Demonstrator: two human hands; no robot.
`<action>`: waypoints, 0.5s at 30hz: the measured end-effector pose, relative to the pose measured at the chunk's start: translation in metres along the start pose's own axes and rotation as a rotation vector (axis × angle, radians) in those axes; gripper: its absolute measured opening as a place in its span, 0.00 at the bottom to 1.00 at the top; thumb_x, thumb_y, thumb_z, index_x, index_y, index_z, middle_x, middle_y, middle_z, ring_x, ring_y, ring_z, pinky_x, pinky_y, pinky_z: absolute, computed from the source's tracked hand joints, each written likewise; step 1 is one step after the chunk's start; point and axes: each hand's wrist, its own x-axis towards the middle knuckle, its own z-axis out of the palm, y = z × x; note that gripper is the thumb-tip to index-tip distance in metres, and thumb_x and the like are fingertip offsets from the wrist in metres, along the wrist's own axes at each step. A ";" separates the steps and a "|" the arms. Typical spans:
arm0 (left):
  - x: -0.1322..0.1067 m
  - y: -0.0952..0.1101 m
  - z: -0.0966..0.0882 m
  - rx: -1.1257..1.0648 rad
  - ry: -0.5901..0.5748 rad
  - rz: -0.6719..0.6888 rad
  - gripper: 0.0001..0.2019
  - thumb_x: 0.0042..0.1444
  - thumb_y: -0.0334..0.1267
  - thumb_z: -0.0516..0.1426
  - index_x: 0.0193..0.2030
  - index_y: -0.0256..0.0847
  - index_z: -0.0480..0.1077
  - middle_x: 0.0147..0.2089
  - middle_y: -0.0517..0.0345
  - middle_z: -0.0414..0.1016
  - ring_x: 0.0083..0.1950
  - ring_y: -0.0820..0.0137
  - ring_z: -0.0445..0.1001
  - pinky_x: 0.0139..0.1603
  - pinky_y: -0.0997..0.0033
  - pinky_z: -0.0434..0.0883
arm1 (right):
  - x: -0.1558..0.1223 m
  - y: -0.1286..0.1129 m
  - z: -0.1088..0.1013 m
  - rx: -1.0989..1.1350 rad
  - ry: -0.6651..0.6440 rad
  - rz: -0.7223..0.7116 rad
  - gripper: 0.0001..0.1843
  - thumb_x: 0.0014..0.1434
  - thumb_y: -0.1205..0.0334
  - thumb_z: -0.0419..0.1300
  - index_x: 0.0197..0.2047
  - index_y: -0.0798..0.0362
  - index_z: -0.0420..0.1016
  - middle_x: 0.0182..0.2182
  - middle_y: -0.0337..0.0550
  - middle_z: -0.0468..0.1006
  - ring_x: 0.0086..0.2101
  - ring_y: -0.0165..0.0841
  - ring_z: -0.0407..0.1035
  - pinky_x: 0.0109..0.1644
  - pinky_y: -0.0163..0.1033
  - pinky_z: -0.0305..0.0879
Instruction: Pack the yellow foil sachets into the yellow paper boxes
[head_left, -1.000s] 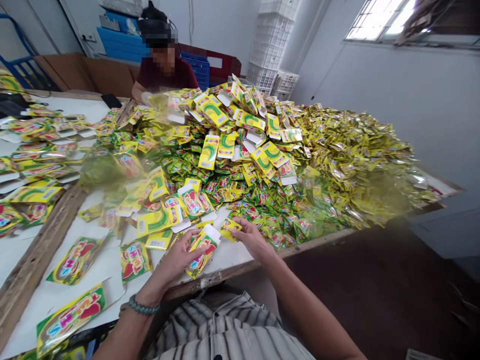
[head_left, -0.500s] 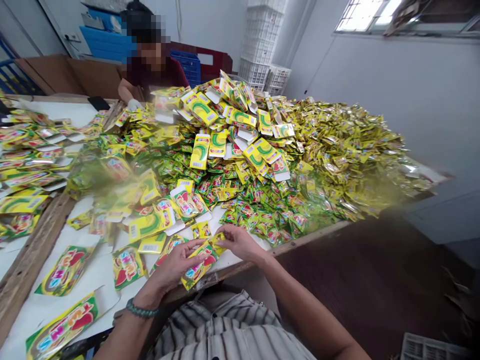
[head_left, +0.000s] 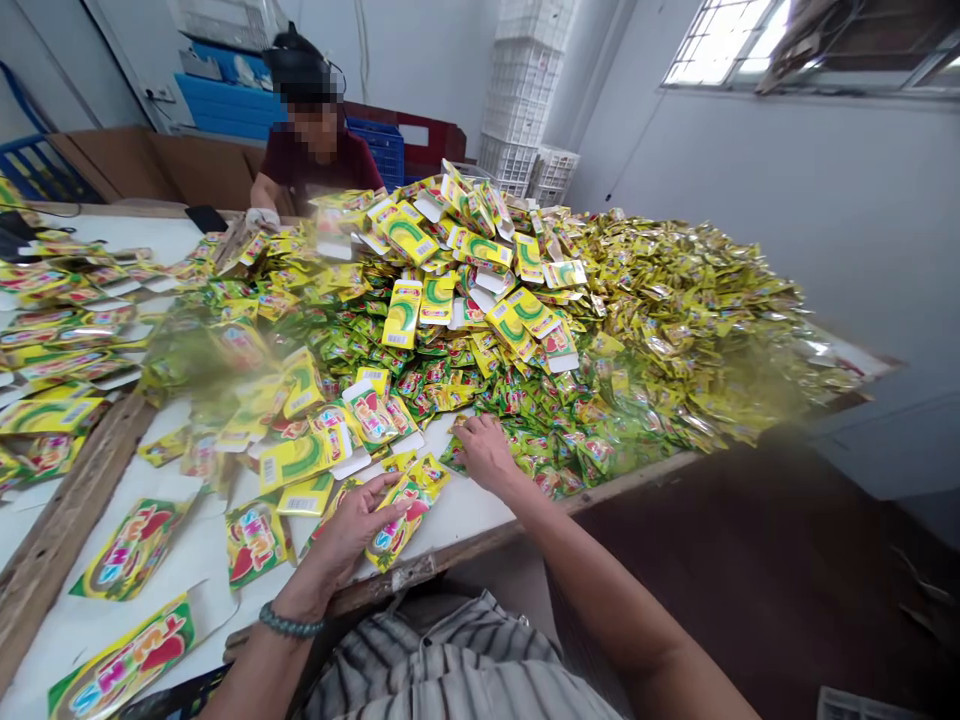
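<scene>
My left hand (head_left: pixel 364 522) is closed around a small yellow and green printed carton (head_left: pixel 407 510), which it holds tilted above the table's near edge. The thumb lies across the carton's front face. My right hand (head_left: pixel 486 452) is stretched forward to the near edge of a heap of small green sachets (head_left: pixel 547 425). Its fingers are slightly bent and apart over the sachets, with the fingertips partly hidden. Just left of the held carton lie more cartons, among them a yellow carton (head_left: pixel 306 495) with a barcode.
Yellow cartons (head_left: pixel 409 232) are piled on the heap, and gold-yellow sachets (head_left: pixel 690 310) spread to the right. Flat cartons (head_left: pixel 133 545) lie at the left beside a wooden strip (head_left: pixel 79 490). Across the table sits a co-worker (head_left: pixel 319 165) with a gloved hand (head_left: pixel 262 218). White crates (head_left: pixel 517 110) stand behind.
My right hand has left the carton's upper end and moved forward and right to the green sachets. My left hand keeps its hold on the carton. The view has shifted slightly.
</scene>
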 end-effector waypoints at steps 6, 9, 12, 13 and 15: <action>-0.003 -0.003 -0.007 -0.033 0.001 0.029 0.32 0.41 0.44 0.70 0.54 0.39 0.69 0.41 0.51 0.82 0.40 0.59 0.81 0.43 0.61 0.77 | -0.020 0.003 0.011 0.132 0.115 0.015 0.09 0.55 0.63 0.65 0.41 0.55 0.75 0.45 0.51 0.74 0.46 0.43 0.63 0.48 0.45 0.61; -0.005 -0.006 -0.009 -0.039 0.013 0.035 0.32 0.41 0.45 0.69 0.54 0.39 0.70 0.42 0.51 0.82 0.41 0.58 0.81 0.45 0.61 0.76 | -0.032 0.012 0.012 0.356 0.205 -0.025 0.13 0.60 0.67 0.58 0.49 0.53 0.73 0.47 0.51 0.73 0.46 0.38 0.67 0.48 0.42 0.63; -0.006 -0.007 -0.008 -0.017 0.023 0.023 0.34 0.40 0.46 0.70 0.55 0.39 0.69 0.43 0.50 0.82 0.42 0.58 0.81 0.44 0.61 0.77 | -0.034 0.017 0.009 0.427 0.299 0.088 0.11 0.63 0.65 0.55 0.47 0.52 0.75 0.44 0.49 0.75 0.42 0.36 0.70 0.46 0.40 0.65; -0.006 -0.007 -0.006 -0.006 0.026 0.014 0.35 0.39 0.47 0.70 0.56 0.39 0.69 0.42 0.50 0.82 0.41 0.58 0.81 0.43 0.62 0.77 | -0.033 0.016 0.008 0.396 0.286 0.124 0.10 0.62 0.64 0.55 0.46 0.52 0.75 0.42 0.48 0.76 0.41 0.36 0.70 0.46 0.39 0.65; -0.007 -0.005 -0.004 0.006 0.035 0.007 0.36 0.38 0.48 0.70 0.56 0.38 0.69 0.43 0.49 0.82 0.40 0.58 0.81 0.41 0.62 0.77 | -0.029 0.013 0.008 0.299 0.164 0.144 0.10 0.60 0.65 0.58 0.45 0.52 0.76 0.40 0.48 0.77 0.39 0.36 0.71 0.43 0.37 0.65</action>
